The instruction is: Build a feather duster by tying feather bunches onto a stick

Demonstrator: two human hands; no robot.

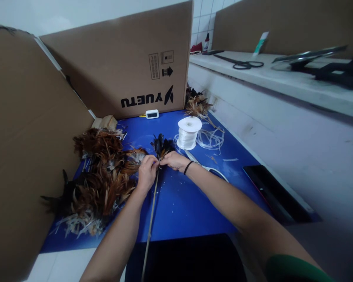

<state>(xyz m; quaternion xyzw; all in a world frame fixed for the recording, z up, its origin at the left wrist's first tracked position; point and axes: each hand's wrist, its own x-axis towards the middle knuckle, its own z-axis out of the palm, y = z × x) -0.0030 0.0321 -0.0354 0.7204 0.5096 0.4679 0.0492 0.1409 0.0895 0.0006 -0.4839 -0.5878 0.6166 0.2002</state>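
My left hand (148, 170) is closed around the upper part of a long thin stick (150, 227), which slants down toward me past the table edge. A tuft of dark feathers (161, 145) fans out at the stick's far end, like the head of a feather duster. My right hand (174, 160), with a black band at the wrist, pinches at the base of that tuft, its fingertips touching those of my left hand. Whatever small thing lies between the right fingertips is hidden. Just left of my hands lie brown and white feathers (135, 157).
Heaped brown feathers (101, 188) cover the left of the blue table (188, 211). Right of my hands are a ribbon spool (189, 133), scissors (214, 171) and a dark tablet-like device (276, 194). Cardboard (114, 62) walls the back and left; a ledge (282, 80) runs along the right.
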